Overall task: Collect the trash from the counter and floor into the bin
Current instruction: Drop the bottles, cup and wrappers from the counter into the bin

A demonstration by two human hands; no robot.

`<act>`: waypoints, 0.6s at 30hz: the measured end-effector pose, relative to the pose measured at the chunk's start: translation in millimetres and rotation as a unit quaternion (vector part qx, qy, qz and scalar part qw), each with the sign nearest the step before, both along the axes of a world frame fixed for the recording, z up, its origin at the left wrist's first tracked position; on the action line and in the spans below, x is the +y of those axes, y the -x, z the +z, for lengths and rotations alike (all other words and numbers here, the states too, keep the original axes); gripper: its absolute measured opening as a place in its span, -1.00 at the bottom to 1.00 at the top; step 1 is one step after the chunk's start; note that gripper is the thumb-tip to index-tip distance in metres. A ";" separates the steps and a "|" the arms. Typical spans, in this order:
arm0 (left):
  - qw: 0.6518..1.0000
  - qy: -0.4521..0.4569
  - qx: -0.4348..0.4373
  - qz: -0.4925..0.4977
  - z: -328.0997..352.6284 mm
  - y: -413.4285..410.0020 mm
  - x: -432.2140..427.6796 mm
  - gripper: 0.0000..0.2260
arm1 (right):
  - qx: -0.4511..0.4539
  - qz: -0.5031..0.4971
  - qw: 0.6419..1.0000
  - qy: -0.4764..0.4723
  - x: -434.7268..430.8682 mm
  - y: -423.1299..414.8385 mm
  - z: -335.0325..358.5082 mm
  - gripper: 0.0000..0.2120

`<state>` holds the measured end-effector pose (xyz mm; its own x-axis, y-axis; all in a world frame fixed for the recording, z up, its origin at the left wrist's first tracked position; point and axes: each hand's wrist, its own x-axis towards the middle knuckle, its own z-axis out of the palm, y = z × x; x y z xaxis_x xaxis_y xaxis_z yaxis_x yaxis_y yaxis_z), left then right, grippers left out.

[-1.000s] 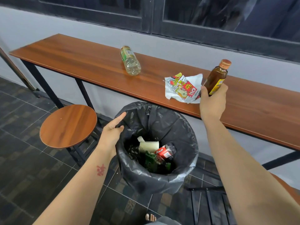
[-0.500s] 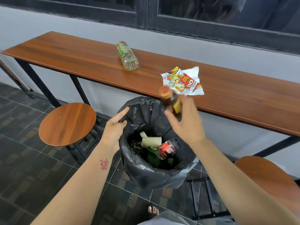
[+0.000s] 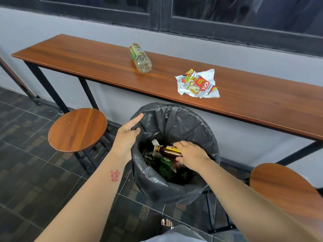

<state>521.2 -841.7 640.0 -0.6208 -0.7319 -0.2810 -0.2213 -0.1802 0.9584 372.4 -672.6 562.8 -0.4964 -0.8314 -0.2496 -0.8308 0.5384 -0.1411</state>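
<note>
A bin lined with a black bag point(image 3: 176, 123) stands on the floor below the wooden counter point(image 3: 104, 67). My left hand point(image 3: 126, 135) grips the bag's left rim. My right hand point(image 3: 192, 152) is inside the bin's mouth, holding a small brown glass bottle point(image 3: 167, 151) with a yellow label, lying sideways above the trash inside. On the counter lie a clear plastic bottle point(image 3: 140, 58) on its side and a crumpled colourful snack wrapper point(image 3: 197, 83).
A round wooden stool point(image 3: 77, 129) stands left of the bin, another point(image 3: 283, 191) at the lower right. Dark tiled floor point(image 3: 35, 172) spreads to the left. My bare toes point(image 3: 167, 222) show below the bin. A grey wall and dark window frames rise behind the counter.
My right hand carried the brown bottle from the counter, over the bin's rim, and down into the bin, tipping it sideways. My left hand stayed on the bag's rim.
</note>
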 end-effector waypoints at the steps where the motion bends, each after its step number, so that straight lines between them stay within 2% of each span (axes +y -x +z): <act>1: 1.000 -0.002 0.000 -0.002 -0.8 -0.5 -0.1 -0.56 | -0.003 0.007 1.000 0.002 0.7 0.6 1.6 -0.41; 3: 1.000 -0.005 -0.004 -0.002 -2.7 -1.1 0.4 -0.55 | 0.007 0.021 0.999 0.027 1.6 1.0 9.1 -0.38; 6: 1.000 -0.006 -0.006 0.004 -6.2 -2.1 -1.6 -0.55 | 0.045 0.026 0.989 0.139 2.8 1.4 29.8 -0.39; 9: 1.000 -0.004 -0.003 0.008 -11.1 -2.6 -8.6 -0.54 | 0.126 0.000 0.944 0.305 -0.1 8.3 55.3 -0.42; 11: 1.000 -0.015 0.004 0.010 -14.4 -1.2 -12.6 -0.54 | 0.181 -0.042 0.909 0.374 -8.6 22.5 72.6 -0.42; 13: 1.000 -0.026 0.004 0.013 -16.4 1.0 -14.8 -0.54 | 0.202 -0.091 0.903 0.367 -21.7 43.0 87.5 -0.37; 18: 0.999 -0.039 0.018 0.014 -20.7 5.0 -19.5 -0.50 | 0.173 -0.133 0.953 0.212 -57.0 90.1 98.1 -0.14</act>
